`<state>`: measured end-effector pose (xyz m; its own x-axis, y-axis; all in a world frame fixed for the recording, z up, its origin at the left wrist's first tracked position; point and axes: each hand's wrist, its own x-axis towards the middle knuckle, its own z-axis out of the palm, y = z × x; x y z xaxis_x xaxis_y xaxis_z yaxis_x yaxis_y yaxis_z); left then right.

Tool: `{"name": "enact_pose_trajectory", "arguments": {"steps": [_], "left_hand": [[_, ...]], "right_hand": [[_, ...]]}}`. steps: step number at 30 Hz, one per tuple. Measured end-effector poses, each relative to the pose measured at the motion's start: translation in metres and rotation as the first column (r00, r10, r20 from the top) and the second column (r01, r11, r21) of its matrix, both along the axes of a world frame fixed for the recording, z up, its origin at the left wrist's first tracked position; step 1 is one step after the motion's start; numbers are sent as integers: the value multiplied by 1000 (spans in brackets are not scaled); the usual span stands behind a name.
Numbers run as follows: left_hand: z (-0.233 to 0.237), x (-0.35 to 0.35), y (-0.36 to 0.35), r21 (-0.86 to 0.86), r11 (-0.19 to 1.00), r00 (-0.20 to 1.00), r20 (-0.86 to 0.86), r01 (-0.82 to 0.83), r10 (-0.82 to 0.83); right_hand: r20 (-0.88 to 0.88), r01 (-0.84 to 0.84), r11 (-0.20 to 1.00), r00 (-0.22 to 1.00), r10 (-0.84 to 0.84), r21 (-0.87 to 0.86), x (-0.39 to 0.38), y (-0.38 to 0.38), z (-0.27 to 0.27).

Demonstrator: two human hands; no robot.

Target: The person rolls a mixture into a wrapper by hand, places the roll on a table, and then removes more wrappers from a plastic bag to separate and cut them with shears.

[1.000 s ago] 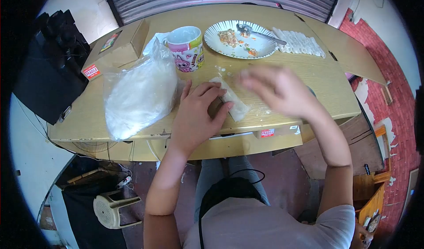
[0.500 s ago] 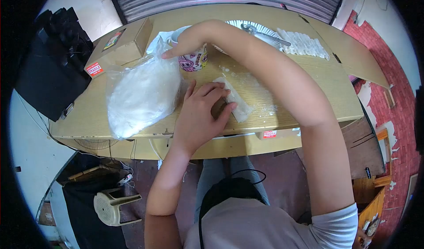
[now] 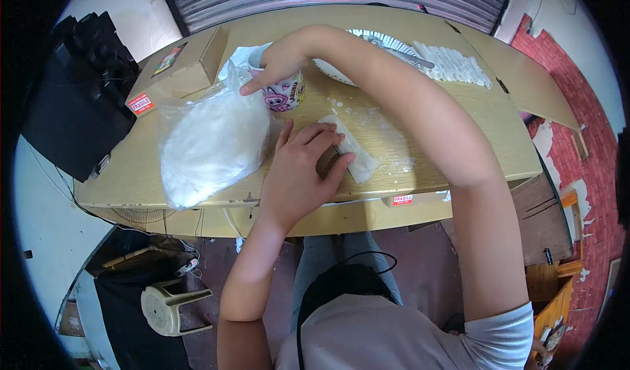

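White and faintly translucent, the wrapped roll (image 3: 359, 162) lies on the table (image 3: 512, 120), its length running from 11 to 5 o'clock. It looks light, soft and perhaps a little tacky, with a thin skin likely to tear under a hard pinch; the middle, held with flat, gentle pressure, seems the safest hold. The left hand (image 3: 300, 166) sits at its 9 o'clock side, thumb and index finger apart, tips touching the roll; whether they grip or only press, I cannot tell. At about 10 o'clock, the right hand (image 3: 279, 61) reaches into the mug (image 3: 283, 97), thumb outside, fingertips hidden, so their state is unclear. Similar rolls (image 3: 453, 66) line up between 1 and 2 o'clock.
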<state>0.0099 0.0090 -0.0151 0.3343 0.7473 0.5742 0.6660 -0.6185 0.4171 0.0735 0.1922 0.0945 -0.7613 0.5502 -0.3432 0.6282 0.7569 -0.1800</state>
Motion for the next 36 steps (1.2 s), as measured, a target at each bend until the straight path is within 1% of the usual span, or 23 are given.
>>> {"name": "enact_pose_trajectory", "arguments": {"steps": [1, 2, 4, 8, 10, 11, 13, 14, 15, 16, 17, 19, 20, 21, 22, 23, 25, 26, 28, 32, 34, 35, 36], "left_hand": [[0, 0, 0, 2, 1000, 1000, 3, 3, -3], [0, 0, 1, 4, 1000, 1000, 7, 7, -7], [0, -1, 1, 1, 1000, 1000, 5, 9, -9], [0, -1, 1, 1, 1000, 1000, 0, 5, -5], [-1, -1, 2, 6, 1000, 1000, -1, 7, -7], [-1, -1, 2, 10, 1000, 1000, -4, 11, -11], [-1, 0, 2, 16, 1000, 1000, -6, 5, -5], [-2, -1, 2, 20, 1000, 1000, -8, -4, 5], [-2, -1, 2, 21, 1000, 1000, -9, -5, 5], [-2, -1, 2, 13, 1000, 1000, -7, -5, 5], [-2, -1, 2, 7, 1000, 1000, -3, -4, 4], [0, 0, 1, -2, 1000, 1000, 1, -4, 4], [0, 0, 1, -13, 1000, 1000, 4, -7, 7], [-1, 0, 1, -15, 1000, 1000, 5, -4, 4], [-1, 0, 2, -7, 1000, 1000, -1, -6, 6], [-1, 0, 2, 0, 1000, 1000, -9, -5, 5], [-1, 0, 2, 2, 1000, 1000, 1, -3, 3], [-2, 0, 2, 7, 1000, 1000, 9, -6, 6], [-2, -1, 3, 13, 1000, 1000, 12, 0, 0], [-1, 0, 2, 6, 1000, 1000, 5, 0, 0], [-1, -1, 2, -7, 1000, 1000, 6, 3, -3], [0, -1, 2, -19, 1000, 1000, 9, 7, -6], [0, 0, 2, -19, 1000, 1000, 10, 8, -8]], "right_hand": [[-52, 26, 996, 998, -22, 84, 1, -5, -1], [-51, 25, 996, 998, -21, 84, 1, -11, -2], [56, 61, 969, 996, -76, 241, 4, -29, 7], [-3, 9, 965, 1000, -9, 263, 4, -20, -3], [-264, 12, 985, 964, 36, 174, 8, -14, -7], [-264, 14, 985, 964, 33, 174, 8, -10, -7], [-271, 136, 977, 959, -88, 162, 8, -5, 0], [-272, 136, 977, 958, -88, 162, 13, -3, 3], [-451, 209, 976, 878, -160, 62, 23, -3, 6], [-603, 262, 964, 760, -240, -54, 34, -4, 7], [-603, 263, 963, 761, -241, -53, 44, -6, 8], [-816, 194, 929, 444, -370, -315, 64, -15, 7], [-816, 197, 928, 444, -371, -315, 71, -19, 6], [-775, 139, 830, 303, -554, -539, 77, -25, 3], [-673, 45, 687, 170, -720, -725, 84, -31, 0], [-670, 48, 685, 166, -723, -727, 91, -38, -2], [-518, -184, 502, 49, -854, -845, 105, -52, -7], [-516, -181, 501, 45, -856, -846, 111, -60, -11], [-387, -285, 383, -45, -921, -878, 122, -78, -19], [-352, -287, 361, -85, -932, -887, 153, -122, -38], [-465, -439, 384, 90, -881, -812, 175, -128, -61], [-464, -438, 384, 90, -881, -813, 176, -134, -68], [-522, -282, 483, 81, -849, -829, 176, -145, -72]]}}
